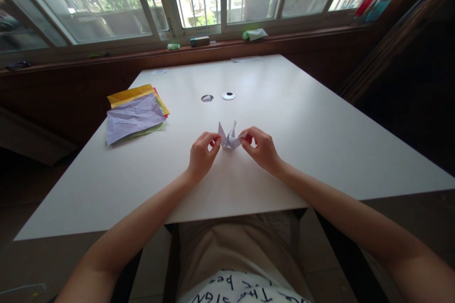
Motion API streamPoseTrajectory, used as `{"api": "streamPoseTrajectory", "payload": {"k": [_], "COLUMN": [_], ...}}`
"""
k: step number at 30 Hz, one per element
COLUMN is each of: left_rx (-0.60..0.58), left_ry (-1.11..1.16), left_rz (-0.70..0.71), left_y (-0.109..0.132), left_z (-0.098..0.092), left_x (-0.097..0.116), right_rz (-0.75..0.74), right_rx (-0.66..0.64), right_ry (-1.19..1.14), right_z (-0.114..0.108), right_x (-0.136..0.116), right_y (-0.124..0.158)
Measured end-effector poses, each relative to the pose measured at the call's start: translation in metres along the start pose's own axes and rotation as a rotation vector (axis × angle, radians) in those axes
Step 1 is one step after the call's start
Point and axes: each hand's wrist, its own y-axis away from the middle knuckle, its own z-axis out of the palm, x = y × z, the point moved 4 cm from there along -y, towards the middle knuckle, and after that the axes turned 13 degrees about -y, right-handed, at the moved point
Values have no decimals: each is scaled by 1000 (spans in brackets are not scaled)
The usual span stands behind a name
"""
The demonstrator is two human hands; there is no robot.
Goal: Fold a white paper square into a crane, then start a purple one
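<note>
A pale folded paper crane [231, 141] is at the middle of the white table, between my two hands. With thumb and fingers pinched together, my left hand [203, 154] grips its left side. My right hand [261, 148] pinches a pointed flap on the crane's right side. Two narrow points of the crane stick upward between the hands. Whether its underside touches the tabletop, I cannot tell.
Creased sheets of paper [135, 116], lilac on top with yellow, red and green below, lie on the white table [320, 151] at left. Two round fittings [228, 96] sit beyond the crane. Small packets and a box [199, 41] rest on the windowsill.
</note>
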Motion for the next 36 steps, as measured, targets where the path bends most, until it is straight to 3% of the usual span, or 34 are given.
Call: {"api": "streamPoseTrajectory", "payload": {"k": [10, 18, 27, 32, 36], "left_rx": [-144, -167, -161, -154, -143], "left_ry": [20, -20, -173, -204, -196], "left_rz": [-81, -121, -137, -144, -152], "left_y": [0, 1, 2, 3, 2], "left_z": [11, 11, 8, 9, 10], "left_x": [-14, -16, -10, -9, -8], "right_rz": [-40, -36, 70, -1, 42], "right_rx": [-71, -68, 104, -34, -84], "right_ry": [-22, 14, 148, 189, 211], "right_z": [2, 4, -3, 7, 14], "right_x": [-5, 0, 6, 2, 9], "right_y": [1, 0, 2, 6, 7]}}
